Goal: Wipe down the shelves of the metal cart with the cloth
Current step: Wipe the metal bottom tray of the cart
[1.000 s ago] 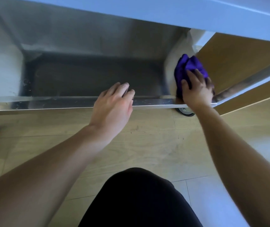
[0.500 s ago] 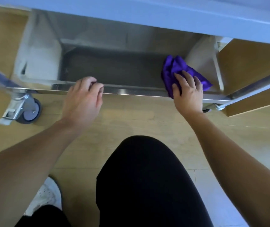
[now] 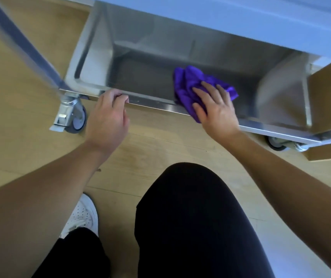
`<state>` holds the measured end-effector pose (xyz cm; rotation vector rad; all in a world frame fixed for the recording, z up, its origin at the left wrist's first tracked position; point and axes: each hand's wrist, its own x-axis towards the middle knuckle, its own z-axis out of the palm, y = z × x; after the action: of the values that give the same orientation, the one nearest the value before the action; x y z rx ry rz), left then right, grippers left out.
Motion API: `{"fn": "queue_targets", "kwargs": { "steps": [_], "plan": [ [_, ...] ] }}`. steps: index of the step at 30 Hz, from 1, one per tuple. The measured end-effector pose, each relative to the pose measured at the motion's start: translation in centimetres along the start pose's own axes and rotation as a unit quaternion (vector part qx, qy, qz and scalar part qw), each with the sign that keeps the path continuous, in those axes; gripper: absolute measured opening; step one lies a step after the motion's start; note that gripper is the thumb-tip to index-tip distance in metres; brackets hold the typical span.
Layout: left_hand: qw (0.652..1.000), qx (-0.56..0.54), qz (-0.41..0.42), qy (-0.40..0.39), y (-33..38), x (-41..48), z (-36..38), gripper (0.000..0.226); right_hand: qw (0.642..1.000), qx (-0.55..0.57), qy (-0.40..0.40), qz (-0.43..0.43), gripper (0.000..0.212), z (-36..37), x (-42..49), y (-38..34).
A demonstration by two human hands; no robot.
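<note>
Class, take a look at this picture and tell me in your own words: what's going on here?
A person crouches at a metal cart's bottom shelf. Their right hand presses a purple cloth flat against the shelf, just inside its front rim. Their left hand grips that rim near a caster.

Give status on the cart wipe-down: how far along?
Done: nothing provable; no wipe marks show. In hand: right hand presses the purple cloth over the bottom shelf's front rim while left hand grips that rim near the left corner. Left: probably the rim's left stretch and shelf floor; upper shelf can't be judged.
</note>
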<state>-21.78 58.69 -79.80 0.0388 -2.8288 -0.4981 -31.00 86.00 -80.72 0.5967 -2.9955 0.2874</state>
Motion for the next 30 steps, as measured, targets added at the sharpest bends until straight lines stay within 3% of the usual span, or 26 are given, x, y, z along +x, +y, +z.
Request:
{"fn": "queue_targets", "kwargs": {
  "steps": [7, 14, 24, 30],
  "plan": [
    [0.999, -0.02, -0.016, -0.023, -1.1, -0.2, -0.6, 0.039, 0.994, -0.043, -0.05, -0.083, 0.053, 0.8, 1.1, -6.8],
    [0.998, 0.014, -0.064, -0.006, -4.1, -0.8, -1.6, 0.048, 0.992, -0.045, -0.052, -0.108, 0.052, 2.0, 4.1, -12.8],
    [0.986, 0.026, -0.166, 0.004, -8.8, -3.4, -3.1, 0.034, 0.99, -0.041, -0.045, -0.125, 0.051, 4.4, 8.3, -22.7],
    [0.984, 0.023, -0.177, 0.01, -9.1, -2.6, -3.6, 0.028, 0.992, -0.041, -0.042, -0.113, 0.055, 6.1, 10.7, -28.4]
  ]
}}
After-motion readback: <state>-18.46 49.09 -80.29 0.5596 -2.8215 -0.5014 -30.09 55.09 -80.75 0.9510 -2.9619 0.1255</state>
